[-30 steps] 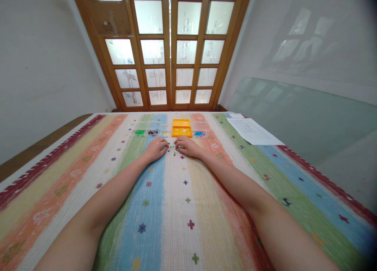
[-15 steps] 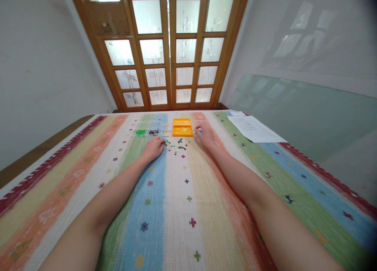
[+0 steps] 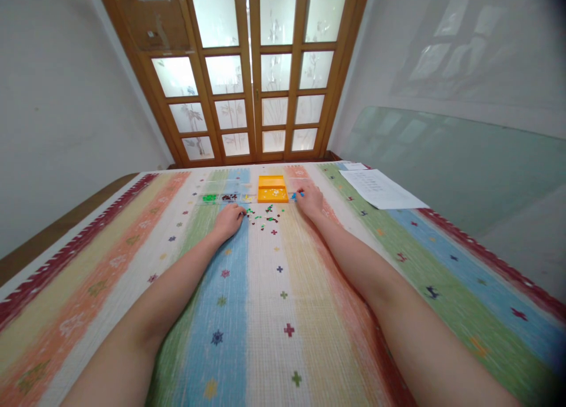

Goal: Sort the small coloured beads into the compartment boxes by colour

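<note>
Far out on the striped cloth lies a scatter of small coloured beads, green, dark red and black. My left hand rests at the scatter's left edge, fingers curled with the tips at the beads. My right hand sits to the right of an orange tray, fingers bent down over a spot of blue beads. What the fingers of either hand pinch is too small to make out. Left of the tray are clear compartments with green beads and dark red beads.
A sheet of white paper lies at the far right of the table. Wooden glazed doors stand behind the table. A glass pane leans on the right wall. The striped cloth covers the near tabletop.
My right hand left the bead scatter and moved right and forward to the blue beads beside the orange tray. The left hand has stayed at the scatter's left edge.
</note>
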{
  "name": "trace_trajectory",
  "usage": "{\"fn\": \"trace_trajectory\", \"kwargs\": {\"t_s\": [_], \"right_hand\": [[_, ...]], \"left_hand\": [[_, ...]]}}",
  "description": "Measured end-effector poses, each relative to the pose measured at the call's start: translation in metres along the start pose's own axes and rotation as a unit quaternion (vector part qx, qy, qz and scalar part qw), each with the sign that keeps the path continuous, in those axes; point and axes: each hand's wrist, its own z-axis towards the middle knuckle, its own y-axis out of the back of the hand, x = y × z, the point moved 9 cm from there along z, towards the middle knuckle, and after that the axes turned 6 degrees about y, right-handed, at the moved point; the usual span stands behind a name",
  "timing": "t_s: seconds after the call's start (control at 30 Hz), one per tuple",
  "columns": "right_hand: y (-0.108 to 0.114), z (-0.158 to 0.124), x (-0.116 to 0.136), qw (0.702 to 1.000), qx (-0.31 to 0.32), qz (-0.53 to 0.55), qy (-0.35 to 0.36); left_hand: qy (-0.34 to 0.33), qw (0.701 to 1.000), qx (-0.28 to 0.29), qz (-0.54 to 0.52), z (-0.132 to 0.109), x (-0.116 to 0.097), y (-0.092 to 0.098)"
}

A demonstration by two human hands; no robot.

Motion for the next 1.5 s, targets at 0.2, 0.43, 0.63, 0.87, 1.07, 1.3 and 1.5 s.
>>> {"fn": "trace_trajectory", "kwargs": {"t_s": [0.2,0.43,0.63,0.87,1.07,1.3,1.5], "right_hand": [[-0.002,-0.001,-0.004,1.000,0.007,0.007,-0.015],[0.003,-0.001,0.000,1.000,0.011,0.016,-0.013],[-0.001,-0.008,0.053,0.985,0.075,0.079,0.133],[-0.009,-0.052,0.154,0.911,0.190,0.079,0.357],[-0.007,-0.065,0.171,0.876,0.220,0.137,0.406],[-0.008,-0.065,0.164,0.861,0.243,0.190,0.403],[-0.013,-0.063,0.165,0.873,0.229,0.188,0.387]], "left_hand": [[0.052,0.999,0.007,-0.008,0.001,0.014,0.005],[0.135,0.982,0.109,-0.076,0.007,0.044,0.005],[0.147,0.934,0.216,-0.244,0.005,0.031,-0.019],[0.083,0.989,0.068,-0.104,0.011,0.033,-0.002],[0.016,0.998,0.057,-0.020,0.009,0.028,0.000],[-0.012,0.999,0.046,-0.023,0.004,0.012,0.001],[-0.055,0.995,0.060,-0.049,-0.001,-0.010,-0.002]]}}
